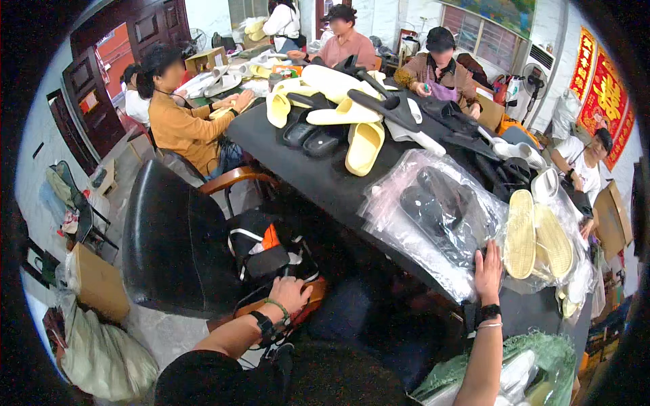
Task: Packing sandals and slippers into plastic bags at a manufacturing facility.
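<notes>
My left hand (290, 296) is low in the picture, its fingers curled over the wooden armrest (249, 308) of a black chair. My right hand (487, 271) lies flat with fingers stretched out on the near edge of the clear plastic bags (455, 267), holding nothing. Under that film is a pair of black slippers (433, 210). Just right of my right hand, a pair of pale yellow slippers (520, 233) lies soles up on more clear plastic.
A heap of yellow, black and white slippers (365, 145) covers much of the black table (271, 159). Several people sit around it. The black chair back (172, 243) and a black bag (261, 254) are at my left. A green mesh sack (542, 352) is at lower right.
</notes>
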A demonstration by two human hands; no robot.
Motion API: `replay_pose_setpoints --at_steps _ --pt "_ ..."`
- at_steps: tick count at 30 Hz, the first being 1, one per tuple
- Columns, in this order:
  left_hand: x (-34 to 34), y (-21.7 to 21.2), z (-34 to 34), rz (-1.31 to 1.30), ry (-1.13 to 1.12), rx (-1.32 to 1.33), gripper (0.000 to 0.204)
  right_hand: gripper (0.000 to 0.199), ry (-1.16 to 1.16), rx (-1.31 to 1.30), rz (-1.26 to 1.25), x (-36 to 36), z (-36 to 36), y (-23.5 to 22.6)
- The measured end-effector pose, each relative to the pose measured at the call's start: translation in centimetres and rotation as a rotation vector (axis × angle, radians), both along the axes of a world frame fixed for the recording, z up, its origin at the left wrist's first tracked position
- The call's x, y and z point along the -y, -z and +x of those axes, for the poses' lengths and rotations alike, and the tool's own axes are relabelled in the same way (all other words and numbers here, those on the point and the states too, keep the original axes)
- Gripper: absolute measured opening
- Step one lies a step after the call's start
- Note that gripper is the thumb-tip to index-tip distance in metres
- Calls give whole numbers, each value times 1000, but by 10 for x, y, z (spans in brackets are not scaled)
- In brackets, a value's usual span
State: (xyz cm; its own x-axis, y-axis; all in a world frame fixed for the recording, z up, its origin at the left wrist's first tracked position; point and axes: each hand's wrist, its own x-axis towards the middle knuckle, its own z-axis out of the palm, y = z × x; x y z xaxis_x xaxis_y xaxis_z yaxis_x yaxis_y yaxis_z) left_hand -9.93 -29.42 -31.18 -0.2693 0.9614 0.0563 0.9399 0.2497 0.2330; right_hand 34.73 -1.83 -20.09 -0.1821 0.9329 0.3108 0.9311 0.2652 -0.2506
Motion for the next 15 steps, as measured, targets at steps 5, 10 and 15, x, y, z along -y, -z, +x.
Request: replay_pose_setpoints --at_steps 5,10,15 --pt "-2 -2 -1 -21 -15 12 42 62 -9 -24 5 -4 2 4" --pt "-5 9 -5 66 -8 -16 37 62 -6 7 19 -9 2 5" --pt "-6 17 -10 218 -4 -24 36 65 0 8 27 -11 1 3"
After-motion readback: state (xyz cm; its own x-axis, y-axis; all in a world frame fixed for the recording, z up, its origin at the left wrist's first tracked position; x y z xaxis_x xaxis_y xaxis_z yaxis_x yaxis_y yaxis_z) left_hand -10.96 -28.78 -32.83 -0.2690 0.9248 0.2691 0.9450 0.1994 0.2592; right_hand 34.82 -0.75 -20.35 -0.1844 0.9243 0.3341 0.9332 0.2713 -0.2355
